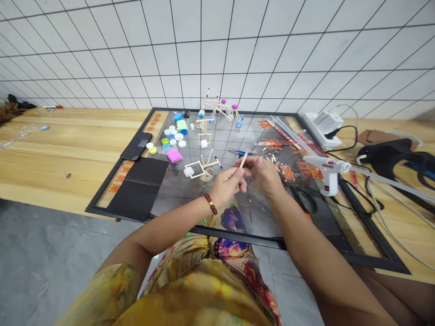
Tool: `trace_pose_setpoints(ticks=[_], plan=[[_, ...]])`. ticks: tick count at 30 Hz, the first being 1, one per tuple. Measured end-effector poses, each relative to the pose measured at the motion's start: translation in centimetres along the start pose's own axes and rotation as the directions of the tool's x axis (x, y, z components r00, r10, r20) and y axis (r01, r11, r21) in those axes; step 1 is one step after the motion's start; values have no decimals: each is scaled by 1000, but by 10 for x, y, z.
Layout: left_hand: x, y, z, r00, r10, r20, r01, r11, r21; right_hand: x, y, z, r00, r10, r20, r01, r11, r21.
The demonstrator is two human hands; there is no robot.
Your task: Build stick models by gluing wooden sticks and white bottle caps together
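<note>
Both my hands meet above the glass work mat (238,136). My left hand (227,184), with a red bead bracelet at the wrist, pinches a short wooden stick (243,160) that points up and away. My right hand (263,174) is curled right beside it, fingers touching the lower part of the same stick. A small wooden frame with a white bottle cap (195,170) lies just left of my hands. Further back stand stick models with coloured caps (219,108).
A white glue gun (326,174) stands on the mat's right edge, its cable running to a socket strip (324,124). Black scissors (304,199) lie near my right wrist. Loose bottle caps (171,138), pink clay (174,155), a phone (136,147) and black sheets (139,188) are at left.
</note>
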State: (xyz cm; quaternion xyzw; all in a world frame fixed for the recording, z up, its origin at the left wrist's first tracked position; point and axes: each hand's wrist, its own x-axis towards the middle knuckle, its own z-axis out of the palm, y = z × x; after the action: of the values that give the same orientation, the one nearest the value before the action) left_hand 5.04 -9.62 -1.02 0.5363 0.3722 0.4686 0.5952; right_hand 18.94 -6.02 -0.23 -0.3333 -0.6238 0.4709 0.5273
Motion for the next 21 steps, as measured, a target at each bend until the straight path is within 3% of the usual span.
trace_pose_setpoints(ticks=[3, 6, 7, 9, 10, 12, 14, 17, 21], plan=[[6, 7, -1, 998, -46, -38, 45, 998, -37, 0, -5, 7, 991, 117, 63, -121, 991, 61], [-3, 22, -12, 999, -30, 30, 22, 974, 228, 2, -9, 11, 988, 152, 5, -151, 977, 154], [-10, 28, -20, 996, 0, 90, -36, 919, 392, 3, -10, 11, 989, 141, -36, -133, 975, 179], [-27, 41, -41, 976, 211, 46, -187, 720, 668, 6, -9, 9, 984, 121, -128, -92, 974, 208], [-36, 46, -54, 950, 311, 16, -207, 592, 779, 8, -8, 7, 979, 120, -167, -82, 973, 218], [-51, 53, -81, 906, 422, -39, -134, 373, 918, 10, -6, 3, 966, 129, -223, -74, 968, 238], [-58, 53, -105, 905, 415, -88, -29, 268, 963, 11, -4, 2, 960, 142, -242, -77, 963, 257], [-56, 45, -128, 948, 296, -117, 35, 270, 962, 11, -1, 4, 962, 167, -216, -109, 960, 260], [-46, 34, -133, 974, 197, -113, 38, 350, 936, 10, 4, 10, 960, 229, -162, -183, 948, 261]])
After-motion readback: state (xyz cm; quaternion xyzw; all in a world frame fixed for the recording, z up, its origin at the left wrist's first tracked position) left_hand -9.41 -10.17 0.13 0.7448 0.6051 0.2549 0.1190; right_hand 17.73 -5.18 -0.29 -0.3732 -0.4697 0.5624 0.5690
